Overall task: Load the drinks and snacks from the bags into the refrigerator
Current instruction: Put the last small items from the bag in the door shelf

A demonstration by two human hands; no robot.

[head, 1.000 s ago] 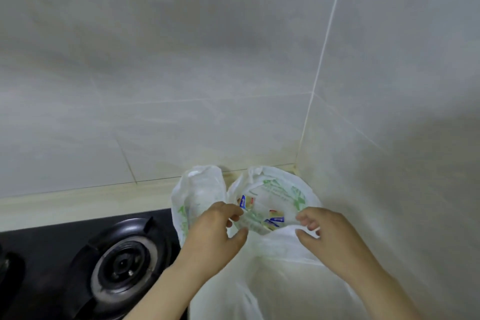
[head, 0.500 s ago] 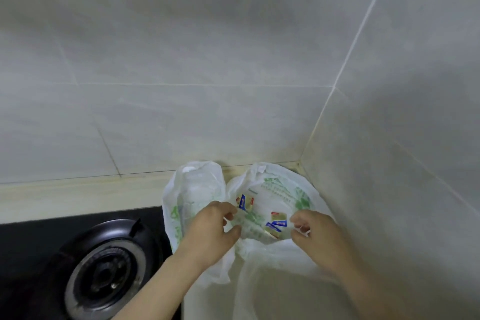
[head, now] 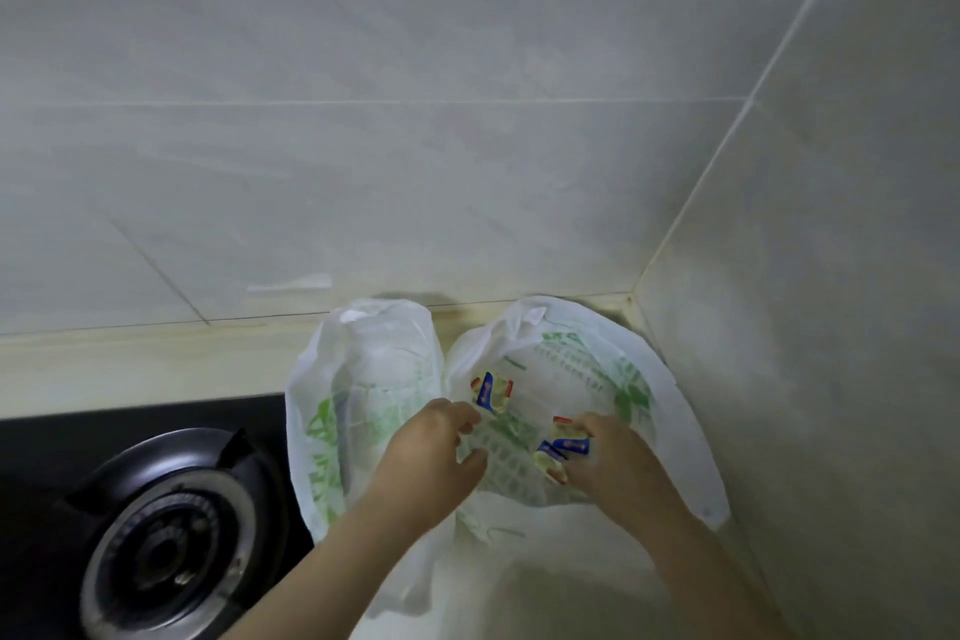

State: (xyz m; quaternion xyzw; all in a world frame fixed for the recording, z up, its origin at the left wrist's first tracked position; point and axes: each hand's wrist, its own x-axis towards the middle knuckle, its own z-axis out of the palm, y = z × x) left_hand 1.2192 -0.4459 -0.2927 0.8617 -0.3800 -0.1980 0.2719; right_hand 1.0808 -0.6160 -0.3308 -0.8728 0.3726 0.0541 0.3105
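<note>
- burner (head: 171,546) just beside left bag (head: 363,379), thin plastic, melts if hob's warm
- left hand (head: 431,463) pinches right bag (head: 597,359) rim; yank = tear
- snack packets (head: 491,390) loose inside that bag, could spill out
- right hand (head: 618,468) pinches rim too, maybe a packet, can't tell

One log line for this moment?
left hand: grips corner bag | right hand: grips corner bag | snack packets: inside corner bag

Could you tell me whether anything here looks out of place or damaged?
Nothing looks spilled or torn. One plastic bag overlaps the edge of the hob, close to the burner, an odd spot for plastic.
</note>
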